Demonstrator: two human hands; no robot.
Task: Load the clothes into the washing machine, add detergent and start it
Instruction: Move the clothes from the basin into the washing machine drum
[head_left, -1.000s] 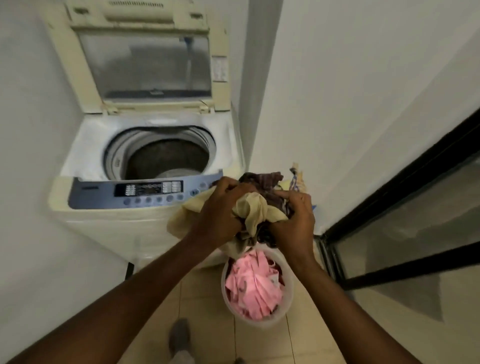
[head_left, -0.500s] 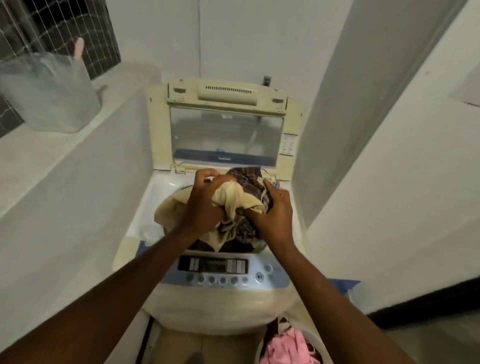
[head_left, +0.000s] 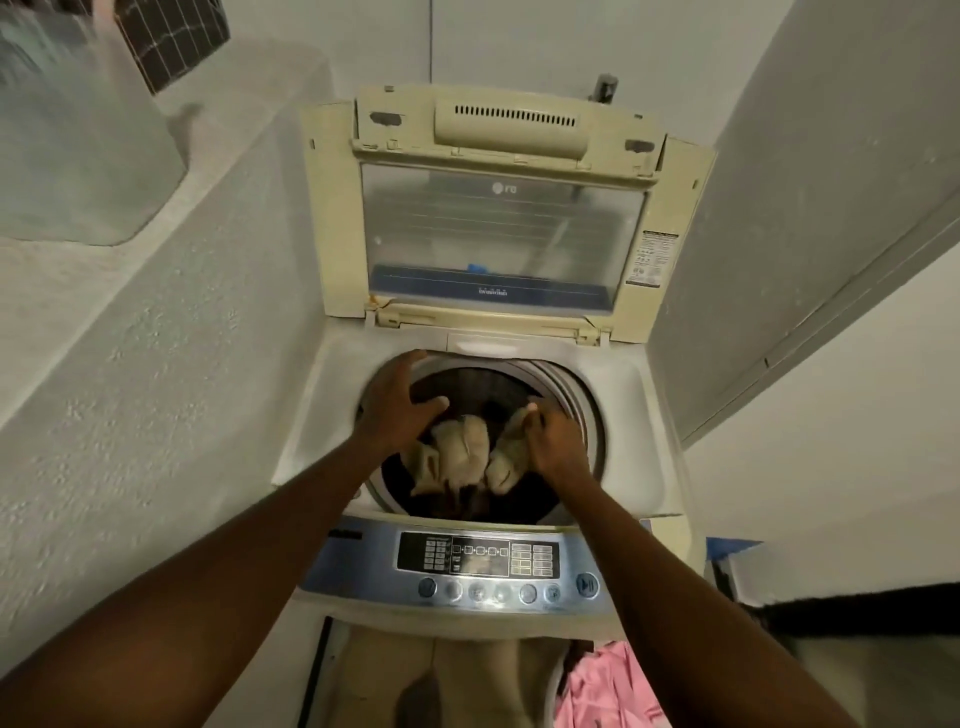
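The top-loading washing machine (head_left: 631, 415) stands in front of me with its lid (head_left: 498, 234) raised. A cream cloth (head_left: 462, 452) and a dark checked garment (head_left: 467, 501) lie inside the drum. My left hand (head_left: 400, 410) hovers over the drum's left rim, fingers spread, holding nothing. Over the right side of the drum, my right hand (head_left: 550, 441) has its fingers curled on a fold of the cream cloth. The control panel (head_left: 478, 566) with its row of buttons runs along the near edge.
A laundry basket with pink clothes (head_left: 608, 686) sits on the floor at the lower right. A rough concrete ledge (head_left: 130, 338) rises on the left with a translucent container (head_left: 78, 130) on it. A wall closes in on the right.
The bundle went from above the basket, over the panel, down into the drum. My left hand has let go and spread open. My right hand stays on the cream cloth.
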